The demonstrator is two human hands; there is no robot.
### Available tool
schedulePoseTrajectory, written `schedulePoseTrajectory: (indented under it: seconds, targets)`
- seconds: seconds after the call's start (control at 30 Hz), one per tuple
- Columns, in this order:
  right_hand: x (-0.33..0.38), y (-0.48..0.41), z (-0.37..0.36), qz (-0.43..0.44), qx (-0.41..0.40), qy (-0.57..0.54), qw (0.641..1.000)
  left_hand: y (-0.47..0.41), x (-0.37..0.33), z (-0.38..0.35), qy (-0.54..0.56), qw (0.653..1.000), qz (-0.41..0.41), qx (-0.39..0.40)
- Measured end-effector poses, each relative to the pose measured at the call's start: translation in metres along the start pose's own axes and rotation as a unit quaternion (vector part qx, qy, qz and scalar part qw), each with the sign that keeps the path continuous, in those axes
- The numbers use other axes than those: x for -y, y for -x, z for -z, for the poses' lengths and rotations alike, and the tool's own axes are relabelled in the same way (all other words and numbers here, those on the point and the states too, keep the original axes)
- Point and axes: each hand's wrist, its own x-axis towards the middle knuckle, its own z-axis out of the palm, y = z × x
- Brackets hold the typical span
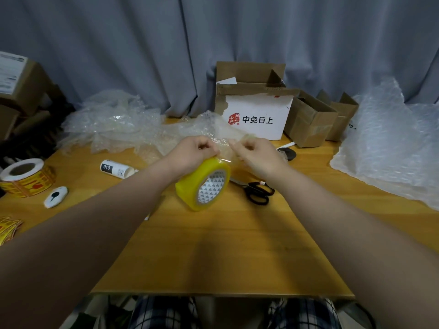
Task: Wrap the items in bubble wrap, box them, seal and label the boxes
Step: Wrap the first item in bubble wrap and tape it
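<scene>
Tape roll (203,184) on edge mid-table; scissors (259,192) just right, nearer R hand (256,155). L hand (194,150) grips roll's top; R hand beside it seems pinching free tape end (225,159), strip running left-right. Bubble wrap (202,129) just beyond hands.

- A single wide-angle view was taken from the head.
- It was aimed forward and down across the table (213,257), which was seen close from its near edge.
- The curtain (142,55) behind the table was faced squarely.
</scene>
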Motion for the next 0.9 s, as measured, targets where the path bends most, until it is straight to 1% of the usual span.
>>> schedulePoseTrajectory:
  seconds: [0.03,0.07,0.13,0.17,0.2,0.27,0.33,0.4,0.47,0.53,0.67,0.8,0.9]
  targets:
    - [0.001,0.002,-0.003,-0.022,0.015,-0.081,0.996,0.003,0.000,-0.002,0.003,1.000,-0.011,-0.008]
    - [0.003,0.005,-0.006,-0.046,0.030,-0.129,0.990,0.005,0.001,-0.005,0.003,1.000,-0.021,-0.017]
    - [0.004,0.008,-0.009,-0.065,0.030,-0.167,0.983,0.006,0.004,-0.009,-0.003,0.999,-0.033,-0.026]
    - [0.006,0.008,-0.010,-0.057,0.020,-0.166,0.984,0.007,0.005,-0.010,-0.012,0.999,-0.034,-0.023]
    - [0.009,0.008,-0.010,-0.035,0.007,-0.140,0.989,0.007,0.007,-0.010,-0.025,0.999,-0.032,-0.016]
    - [0.016,0.005,-0.010,0.036,-0.018,-0.029,0.999,0.006,0.009,-0.011,-0.045,0.999,-0.025,-0.004]
    - [0.025,0.005,-0.008,0.101,-0.040,0.065,0.992,0.007,0.009,-0.011,-0.054,0.998,-0.025,-0.001]
    - [0.028,0.004,-0.005,0.129,-0.045,0.094,0.986,0.009,0.008,-0.012,-0.049,0.999,-0.022,-0.004]
    - [0.027,0.004,0.001,0.127,-0.031,0.065,0.989,0.012,0.006,-0.011,-0.021,1.000,-0.014,-0.010]
    - [0.024,0.005,0.006,0.117,-0.002,0.010,0.993,0.016,0.004,-0.011,0.009,1.000,-0.011,-0.015]
    - [0.016,0.008,0.005,0.145,0.032,-0.037,0.988,0.021,0.001,-0.015,0.069,0.997,0.008,-0.040]
    - [0.009,0.014,-0.007,0.124,0.005,-0.109,0.986,0.024,-0.001,-0.017,0.131,0.989,0.037,-0.058]
    - [0.009,0.015,-0.011,0.117,-0.025,-0.110,0.987,0.025,-0.004,-0.019,0.155,0.985,0.041,-0.066]
